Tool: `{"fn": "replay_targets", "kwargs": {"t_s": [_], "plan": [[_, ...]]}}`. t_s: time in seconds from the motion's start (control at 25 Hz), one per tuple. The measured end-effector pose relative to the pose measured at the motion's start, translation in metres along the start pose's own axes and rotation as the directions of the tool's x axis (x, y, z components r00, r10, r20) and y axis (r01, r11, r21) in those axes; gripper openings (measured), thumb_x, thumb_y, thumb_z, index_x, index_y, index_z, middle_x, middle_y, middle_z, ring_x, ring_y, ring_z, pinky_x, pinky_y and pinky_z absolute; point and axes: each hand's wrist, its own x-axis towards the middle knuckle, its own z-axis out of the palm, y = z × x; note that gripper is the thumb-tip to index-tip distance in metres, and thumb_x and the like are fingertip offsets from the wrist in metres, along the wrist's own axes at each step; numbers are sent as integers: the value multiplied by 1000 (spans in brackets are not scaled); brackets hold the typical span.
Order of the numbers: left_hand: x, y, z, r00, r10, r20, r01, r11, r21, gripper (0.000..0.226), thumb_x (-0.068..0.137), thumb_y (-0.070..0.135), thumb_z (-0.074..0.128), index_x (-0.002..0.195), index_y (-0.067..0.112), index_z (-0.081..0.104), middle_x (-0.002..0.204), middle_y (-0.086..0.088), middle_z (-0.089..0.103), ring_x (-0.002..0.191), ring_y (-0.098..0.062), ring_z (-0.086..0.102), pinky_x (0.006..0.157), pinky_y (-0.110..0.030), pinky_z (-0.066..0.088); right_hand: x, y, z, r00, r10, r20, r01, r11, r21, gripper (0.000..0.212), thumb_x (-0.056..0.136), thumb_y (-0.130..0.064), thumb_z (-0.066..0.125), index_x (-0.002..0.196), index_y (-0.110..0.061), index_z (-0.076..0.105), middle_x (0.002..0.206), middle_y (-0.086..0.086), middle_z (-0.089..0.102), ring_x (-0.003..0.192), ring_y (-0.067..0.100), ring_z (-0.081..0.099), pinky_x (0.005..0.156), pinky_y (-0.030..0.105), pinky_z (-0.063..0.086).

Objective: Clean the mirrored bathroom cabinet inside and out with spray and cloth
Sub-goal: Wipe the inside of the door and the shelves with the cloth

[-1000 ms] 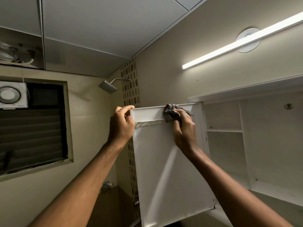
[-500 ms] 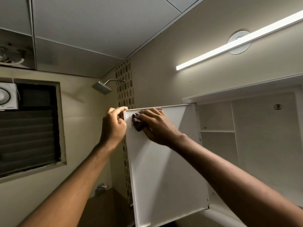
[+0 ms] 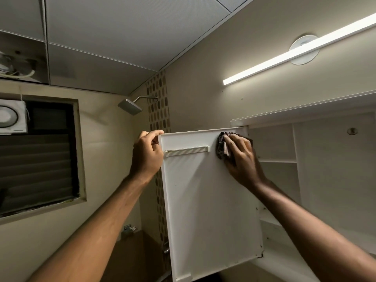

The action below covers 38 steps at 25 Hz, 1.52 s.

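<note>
I am wiping the inside of the open cabinet door.

My left hand is holding the door's top left corner, fingers curled over the edge. My right hand is pressing a dark cloth flat on the door near its top right corner, just right of a small white rail. The white cabinet is sitting open on the right, under a long glowing light.

Cloth mostly under right hand.

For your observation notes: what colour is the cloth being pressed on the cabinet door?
Dark grey-brown cloth, seen in the head view.
</note>
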Motion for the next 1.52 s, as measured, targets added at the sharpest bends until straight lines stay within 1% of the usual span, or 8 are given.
{"fn": "replay_targets", "kwargs": {"t_s": [0.2, 0.36, 0.48, 0.6, 0.84, 1.04, 1.24, 1.52], "plan": [[-3, 5, -3, 1000, -17, 6, 17, 1000, 2, 51, 85, -8, 45, 123, 12, 73, 106, -7, 64, 82, -12, 57, 72, -3, 38, -47, -66, 36, 905, 412, -105, -411, 911, 26, 66, 95, -34, 66, 153, -10, 45, 146, 18, 48, 132, 40, 46, 111, 49, 38], [-2, 9, -5, 1000, -29, -4, 29, 1000, -6, 53, 83, -9, 44, 122, 13, 74, 104, -7, 64, 81, -12, 55, 76, -12, 43, -66, -146, 60, 829, 560, 10, -558, 824, 104, 74, 92, -39, 51, 159, -15, 33, 159, 15, 35, 146, 37, 30, 118, 55, 26], [-2, 9, -5, 999, -44, -1, 44, 999, -32, 57, 79, -12, 43, 120, 14, 74, 102, -8, 64, 81, -16, 58, 80, -22, 49, -60, -191, 74, 872, 489, 31, -488, 862, 134, 76, 92, -35, 46, 162, -16, 25, 167, 11, 25, 156, 32, 17, 124, 57, 16], [0, 7, -4, 999, -48, 3, 48, 998, -43, 56, 78, -10, 45, 118, 14, 74, 104, -8, 65, 84, -19, 62, 81, -22, 49, -43, -204, 85, 926, 378, -17, -368, 911, 184, 73, 96, -35, 47, 163, -18, 22, 170, 7, 19, 159, 26, 6, 126, 55, 12], [-1, 3, -1, 1000, -29, 5, 29, 998, -59, 39, 87, 2, 56, 118, 14, 74, 104, -7, 65, 81, -14, 64, 66, 1, 41, -64, -171, 101, 1000, -27, 2, 27, 999, 41, 74, 99, -41, 48, 164, -23, 18, 173, 6, 9, 160, 29, 5, 127, 57, 11], [-2, 5, -2, 999, -48, 5, 48, 996, -79, 40, 85, 0, 53, 116, 14, 75, 104, -9, 66, 83, -17, 65, 77, -18, 49, -126, -138, 103, 970, -222, 100, 224, 975, -10, 71, 102, -47, 50, 163, -24, 22, 172, 6, 12, 159, 32, 10, 125, 59, 16], [0, 8, -4, 996, -87, 14, 87, 992, -89, 45, 85, -3, 47, 115, 14, 75, 107, -9, 67, 89, -20, 66, 80, -26, 56, -172, -142, 113, 963, -210, 170, 212, 977, 8, 79, 99, -47, 55, 164, -22, 18, 173, 7, 8, 159, 32, 9, 122, 61, 18], [0, 8, 0, 994, -108, -9, 107, 989, -98, 45, 84, -2, 46, 114, 14, 76, 109, -9, 68, 93, -20, 67, 79, -22, 52, -65, -150, 97, 985, -170, 39, 170, 985, -5, 73, 102, -45, 45, 164, -18, 18, 173, 8, 8, 159, 31, 5, 126, 60, 11]]}}
